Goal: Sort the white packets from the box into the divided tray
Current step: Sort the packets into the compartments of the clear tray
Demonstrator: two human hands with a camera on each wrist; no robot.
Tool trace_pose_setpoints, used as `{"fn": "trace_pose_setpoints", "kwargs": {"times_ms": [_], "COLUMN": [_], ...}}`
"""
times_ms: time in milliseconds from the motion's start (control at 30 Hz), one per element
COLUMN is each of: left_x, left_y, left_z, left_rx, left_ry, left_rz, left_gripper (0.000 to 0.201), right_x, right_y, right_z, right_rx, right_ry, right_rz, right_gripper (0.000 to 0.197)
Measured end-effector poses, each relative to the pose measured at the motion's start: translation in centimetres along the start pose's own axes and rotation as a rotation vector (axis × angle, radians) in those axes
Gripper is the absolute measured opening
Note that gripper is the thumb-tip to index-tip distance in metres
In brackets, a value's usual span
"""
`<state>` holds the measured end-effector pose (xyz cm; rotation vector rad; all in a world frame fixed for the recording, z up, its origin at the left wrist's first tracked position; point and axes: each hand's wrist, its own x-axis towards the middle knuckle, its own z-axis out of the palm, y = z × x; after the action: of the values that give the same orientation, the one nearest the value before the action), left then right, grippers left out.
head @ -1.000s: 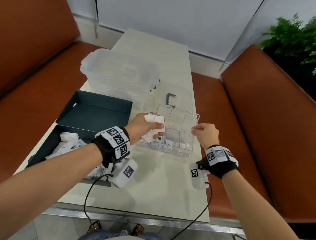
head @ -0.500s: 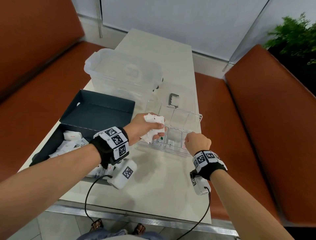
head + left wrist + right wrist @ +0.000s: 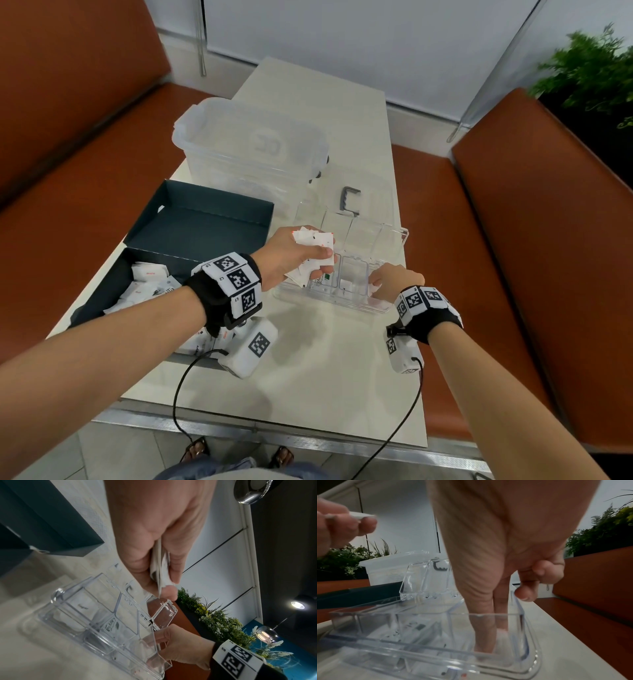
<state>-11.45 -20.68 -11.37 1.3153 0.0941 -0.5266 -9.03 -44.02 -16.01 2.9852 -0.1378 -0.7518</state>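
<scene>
A clear divided tray (image 3: 405, 235) with raised lid flaps sits mid-table. My left hand (image 3: 298, 255) hovers over its left end and grips a bunch of white packets (image 3: 317, 240), seen edge-on in the left wrist view (image 3: 160, 566). My right hand (image 3: 390, 281) reaches into the tray's near right compartment (image 3: 530, 642). Its thumb and forefinger (image 3: 483, 635) point down and pinch a white packet at the floor. The other fingers are curled. A few packets lie in other compartments. The dark box (image 3: 99, 301) at the left holds several more white packets (image 3: 147, 287).
The box's dark lid (image 3: 205, 219) lies open behind it. A large clear lidded bin (image 3: 253, 147) stands at the back, with a grey clip (image 3: 351, 198) to its right. Orange benches (image 3: 513, 240) flank the narrow table (image 3: 308, 377). Cables hang off the front edge.
My right hand came down from the tray's right rim into the near right compartment with a packet. The left hand has stayed above the tray with its bunch.
</scene>
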Motion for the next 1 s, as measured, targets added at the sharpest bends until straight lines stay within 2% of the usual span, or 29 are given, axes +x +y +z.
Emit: {"fn": "trace_pose_setpoints", "kwargs": {"times_ms": [300, 433, 533, 600, 667, 800, 900, 1000], "left_x": [0.0, -0.1, -0.1, 0.0, 0.0, -0.2, -0.3, -0.4], "left_y": [0.0, -0.1, -0.1, -0.1, 0.0, 0.1, 0.3, 0.5], "left_z": [-0.4, -0.6, -0.8, -0.7, -0.5, 0.2, 0.4, 0.1], "left_rx": [-0.014, -0.042, -0.057, -0.053, -0.044, -0.017, -0.071, -0.137], "left_ry": [-0.009, -0.018, -0.029, -0.03, -0.032, -0.119, -0.151, -0.136], "left_rz": [-0.002, -0.02, -0.022, -0.017, -0.011, -0.006, -0.063, -0.151], "left_gripper": [0.02, 0.019, 0.021, 0.027, 0.031, 0.041, 0.032, 0.025], "right_x": [-0.1, -0.7, -2.1, -3.3, -4.8, -6.4, -6.6, -6.6], "right_y": [0.2, 0.5, 0.5, -0.4, -2.3, -5.5, -5.7, -5.1], "right_z": [0.5, -0.3, -1.9, -2.9, -3.6, -4.1, -4.0, -4.2], "right_rx": [0.014, 0.053, 0.149, 0.344, 0.631, 0.934, 1.101, 1.224], "right_ry": [0.049, 0.057, 0.218, 0.396, 0.502, 0.446, 0.438, 0.38], "right_rz": [-0.045, -0.053, -0.06, -0.121, -0.229, -0.333, -0.279, -0.221], "right_gripper": [0.037, 0.043, 0.034, 0.021, 0.019, 0.018, 0.005, 0.001]}}
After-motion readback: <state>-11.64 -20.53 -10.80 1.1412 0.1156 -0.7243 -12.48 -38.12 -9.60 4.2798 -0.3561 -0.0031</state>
